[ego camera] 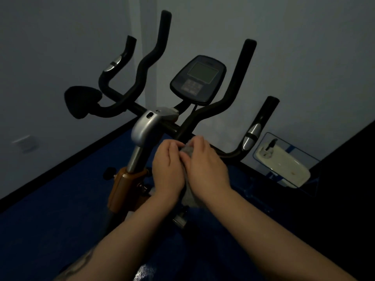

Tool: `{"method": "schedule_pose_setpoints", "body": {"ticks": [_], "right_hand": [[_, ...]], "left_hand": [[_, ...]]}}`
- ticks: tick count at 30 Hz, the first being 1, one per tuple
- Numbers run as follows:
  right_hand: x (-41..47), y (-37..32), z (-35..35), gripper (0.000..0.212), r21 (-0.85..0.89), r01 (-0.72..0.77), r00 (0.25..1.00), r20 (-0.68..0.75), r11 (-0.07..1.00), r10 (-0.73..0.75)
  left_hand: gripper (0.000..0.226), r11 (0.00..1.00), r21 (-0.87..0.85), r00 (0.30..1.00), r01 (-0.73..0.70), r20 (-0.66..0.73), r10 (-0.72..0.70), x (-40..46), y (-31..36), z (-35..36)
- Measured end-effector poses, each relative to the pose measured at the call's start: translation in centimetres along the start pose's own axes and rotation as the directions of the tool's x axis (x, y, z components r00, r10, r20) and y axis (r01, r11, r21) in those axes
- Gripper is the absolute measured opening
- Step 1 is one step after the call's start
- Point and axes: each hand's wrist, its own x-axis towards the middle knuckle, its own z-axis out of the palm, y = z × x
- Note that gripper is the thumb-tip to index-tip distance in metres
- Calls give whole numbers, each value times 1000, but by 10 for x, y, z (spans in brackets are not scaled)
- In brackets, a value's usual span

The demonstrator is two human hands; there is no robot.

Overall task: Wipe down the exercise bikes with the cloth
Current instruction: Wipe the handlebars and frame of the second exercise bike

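Observation:
An exercise bike (145,130) with black handlebars, a silver stem and an orange frame stands in front of me. Its dark console (197,79) with a grey screen tilts up at the centre. A grey cloth (188,194) is bunched between my two hands just below the handlebar crossbar. My left hand (166,171) and my right hand (205,165) both grip the cloth, fingers curled over its top edge. The cloth's lower end hangs down between my wrists. Whether the cloth touches the bar is hidden by my fingers.
A black padded rest (82,100) sticks out at the left end of the bars. A white object in a clear-framed holder (284,161) sits low at the right by the wall. Blue floor (50,220) surrounds the bike; pale walls stand close behind.

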Motion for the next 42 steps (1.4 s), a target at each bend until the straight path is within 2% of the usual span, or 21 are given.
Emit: {"method": "schedule_pose_setpoints", "body": {"ticks": [2,6,10,13,16,19,20,22,24,25,27,28,29,31,33,34,37,39,42], "right_hand": [[-3,1,5,28,12,-36,999,-1,999,36],[-36,17,6,26,14,-121,992,-33,993,121],[-6,11,2,22,42,-142,987,77,989,139],[5,5,0,24,86,-127,992,13,988,126],[-19,13,-4,18,191,-150,989,21,970,148],[-26,37,-28,23,222,-190,981,75,956,177],[-22,46,-39,25,236,-179,984,34,955,176],[-9,62,-64,24,254,-74,983,-147,964,114],[3,76,-81,21,177,133,951,-301,975,-75],[8,81,-84,23,82,225,936,-295,971,-192],[11,92,-73,30,-101,369,920,-102,924,-379],[10,99,-62,32,-151,411,909,-14,899,-417],[9,104,-51,35,-162,418,907,24,894,-420],[15,107,-33,41,-207,401,915,33,893,-403],[37,95,-23,44,-308,382,924,112,871,-366],[51,87,-19,44,-296,377,925,172,878,-339],[85,66,-10,37,-78,285,892,386,955,-235],[78,69,-11,36,-114,311,890,383,944,-247],[42,89,-14,43,-354,388,913,272,851,-304]], "left_hand": [[29,999,22,997,-33,-71,35,-3,-2,4],[26,991,90,990,-95,-93,103,-7,-9,4],[24,984,133,985,-117,-110,132,-6,-9,6],[23,979,148,981,-141,-116,159,-7,-10,5],[23,967,203,984,-152,-64,168,-6,-8,2],[21,921,299,967,-247,18,254,4,5,-1],[22,904,312,953,-294,27,301,8,13,0],[23,866,347,929,-360,49,367,17,29,7],[22,803,462,923,-377,111,369,21,37,14],[21,735,565,923,-376,154,354,21,37,16],[20,523,749,902,-407,239,360,17,30,17],[21,429,794,885,-431,280,371,13,25,17],[22,361,813,867,-458,319,382,9,21,17],[22,298,820,839,-489,348,419,7,16,17],[20,283,830,835,-480,333,438,9,15,19],[19,287,832,837,-474,324,442,10,15,19],[25,377,833,870,-405,224,439,10,16,19],[31,441,817,876,-372,152,458,8,15,18],[32,457,809,871,-370,131,473,7,14,18]]}}
